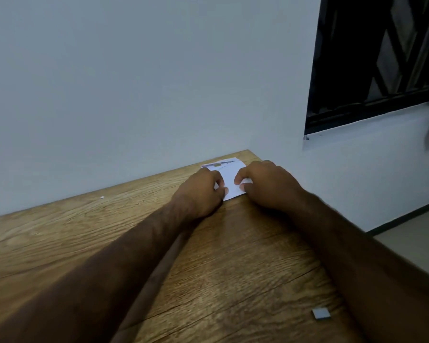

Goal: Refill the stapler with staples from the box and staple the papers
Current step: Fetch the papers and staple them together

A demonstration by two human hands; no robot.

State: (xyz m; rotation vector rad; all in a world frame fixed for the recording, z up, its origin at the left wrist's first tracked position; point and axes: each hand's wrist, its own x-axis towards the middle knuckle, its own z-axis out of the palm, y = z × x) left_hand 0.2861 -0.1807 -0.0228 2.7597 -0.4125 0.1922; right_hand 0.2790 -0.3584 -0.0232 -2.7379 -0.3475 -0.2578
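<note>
A small stack of white papers (229,175) lies at the far right corner of the wooden table (84,243), close to the wall. My left hand (201,191) grips the papers' left edge with curled fingers. My right hand (265,186) pinches the near right corner between thumb and fingertips. A small grey strip of staples (321,320) lies on the table near the front right, beside my right forearm. No stapler and no staple box are in view.
A white wall (134,82) runs along the table's back edge. The table's right edge drops to the floor (406,243). A dark window (382,58) sits at the upper right. A tiny white speck (102,197) lies near the wall.
</note>
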